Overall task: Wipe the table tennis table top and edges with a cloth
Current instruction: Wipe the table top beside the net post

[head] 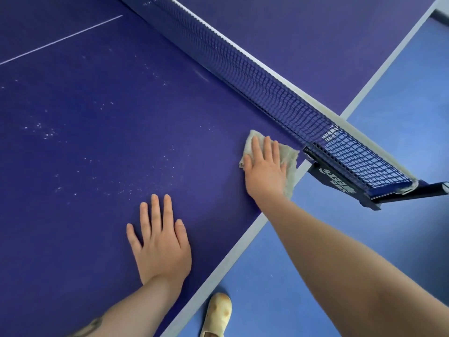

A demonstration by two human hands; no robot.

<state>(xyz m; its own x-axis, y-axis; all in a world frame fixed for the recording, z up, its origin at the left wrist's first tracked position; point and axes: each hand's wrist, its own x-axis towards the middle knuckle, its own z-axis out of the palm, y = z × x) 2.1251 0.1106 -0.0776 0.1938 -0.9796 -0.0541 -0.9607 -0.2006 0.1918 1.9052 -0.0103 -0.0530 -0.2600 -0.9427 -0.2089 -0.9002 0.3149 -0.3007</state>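
The dark blue table tennis table top (97,132) fills most of the view, with pale dust specks scattered over its left and middle. A beige cloth (289,158) lies flat near the table's white side edge (233,254), close to the net post. My right hand (266,170) presses down on the cloth with straight fingers. My left hand (160,242) rests flat on the bare table surface nearer to me, fingers spread.
The blue net (243,69) runs diagonally across the table to its clamp bracket (340,183) hanging past the side edge, just right of the cloth. Light blue floor (364,239) lies beyond the edge. A pale shoe (217,314) stands on the floor below.
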